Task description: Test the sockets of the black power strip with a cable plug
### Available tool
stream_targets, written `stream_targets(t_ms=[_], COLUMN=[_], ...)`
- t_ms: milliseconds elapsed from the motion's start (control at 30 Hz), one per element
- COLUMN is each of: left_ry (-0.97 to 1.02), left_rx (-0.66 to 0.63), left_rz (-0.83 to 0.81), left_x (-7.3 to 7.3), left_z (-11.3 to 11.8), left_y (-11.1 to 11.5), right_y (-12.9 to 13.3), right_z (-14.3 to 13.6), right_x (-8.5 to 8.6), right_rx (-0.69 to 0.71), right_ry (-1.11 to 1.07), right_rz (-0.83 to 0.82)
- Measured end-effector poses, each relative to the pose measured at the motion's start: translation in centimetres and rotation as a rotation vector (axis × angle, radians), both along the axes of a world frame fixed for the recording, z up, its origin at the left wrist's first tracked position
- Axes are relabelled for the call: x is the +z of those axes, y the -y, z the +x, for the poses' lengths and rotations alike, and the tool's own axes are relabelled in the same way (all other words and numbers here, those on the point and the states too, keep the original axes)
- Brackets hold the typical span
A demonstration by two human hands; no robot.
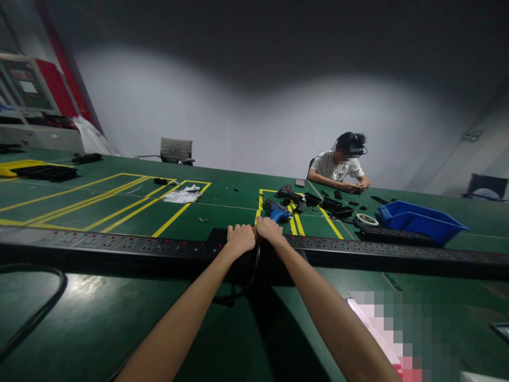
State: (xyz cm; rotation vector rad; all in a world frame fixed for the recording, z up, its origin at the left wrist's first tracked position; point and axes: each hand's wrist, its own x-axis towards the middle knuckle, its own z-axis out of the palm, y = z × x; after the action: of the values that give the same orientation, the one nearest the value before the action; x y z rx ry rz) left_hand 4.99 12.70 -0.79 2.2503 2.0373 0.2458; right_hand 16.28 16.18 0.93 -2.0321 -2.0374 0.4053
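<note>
A long black power strip (170,248) with rows of sockets and small red marks lies across the green table. My left hand (241,238) rests closed at its middle, beside a raised black section (217,236). Close against it, my right hand (270,230) is closed too, knuckles up. Both sets of fingers curl out of sight, so what they grip is hidden. A black cable (256,268) comes out from between the hands and loops down over the strip's near side. Just beyond my right hand lies a blue cordless drill (278,211).
Past the strip lie a second drill (287,192), black parts (336,207), a coil (366,219) and a blue bin (423,220). White papers (183,195) lie left of centre. Thick cable (51,302) curves at near left. A person (338,167) sits across the table.
</note>
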Motion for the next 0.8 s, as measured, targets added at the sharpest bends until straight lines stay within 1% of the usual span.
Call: stream_targets(t_ms=[133, 200, 300, 400, 567, 800], left_ry=[0.051, 0.072, 0.087, 0.091, 0.086, 0.057], left_rx=[0.05, 0.085, 0.136, 0.166, 0.17, 0.141], left_rz=[-0.032, -0.042, -0.047, -0.048, -0.038, -0.03], left_x=[0.0, 0.0, -0.1, -0.2, -0.2, -0.2], left_z=[0.2, 0.4, 0.7, 1.0, 1.2, 1.5], left_y=[-1.2, -1.8, -2.3, -2.5, -2.3, -2.2], right_y=[-0.1, 0.0, 0.1, 0.2, 0.2, 0.2], right_z=[1.9, 2.3, 2.1, 1.7, 1.5, 1.4], right_x=[-0.2, -0.5, -1.2, -1.8, -2.2, -2.1], right_rx=[-0.078, -0.1, -0.097, -0.063, -0.053, -0.048], right_ry=[-0.003, 0.009, 0.029, 0.034, 0.054, 0.097], right_rz=[0.068, 0.097, 0.111, 0.095, 0.093, 0.051])
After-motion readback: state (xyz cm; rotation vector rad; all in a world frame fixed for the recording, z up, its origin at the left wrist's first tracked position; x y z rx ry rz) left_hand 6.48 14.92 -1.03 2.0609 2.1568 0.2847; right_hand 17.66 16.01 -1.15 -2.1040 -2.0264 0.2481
